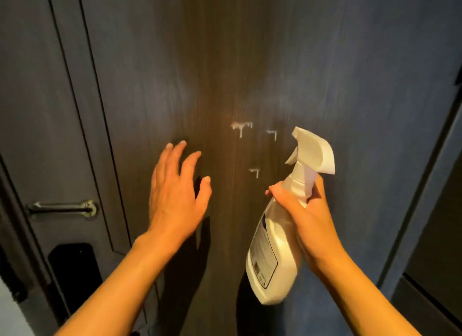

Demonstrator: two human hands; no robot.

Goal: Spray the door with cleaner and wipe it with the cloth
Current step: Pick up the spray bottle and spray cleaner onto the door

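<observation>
Door [175,60] fills nearly the whole view, dark wood grain running up and down, and there on its middle sit three small white patches of cleaner foam [241,126], the topmost one dripping in thin runs, the other two just right of it and below it. Right beside those patches, toward the door's right side, the white spray bottle [272,248] hangs tilted, nozzle up and aimed at the wood, its label turned to the left. The right hand [303,210] is clamped around the bottle's neck just under the trigger head, fingers wrapped tight; whether a finger rests on the trigger itself I cannot tell. Left of the foam, the left hand [176,193] is spread wide, fingers apart, holding nothing, palm facing the door and casting a shadow on it; whether the fingertips touch the wood is not clear. The two hands stay well apart, foam between and above them. Over by the door's left edge, a metal lever handle [62,207] lies level, and below it sits a black lock plate [75,273]. Down the right edge runs the darker door frame [425,210].
</observation>
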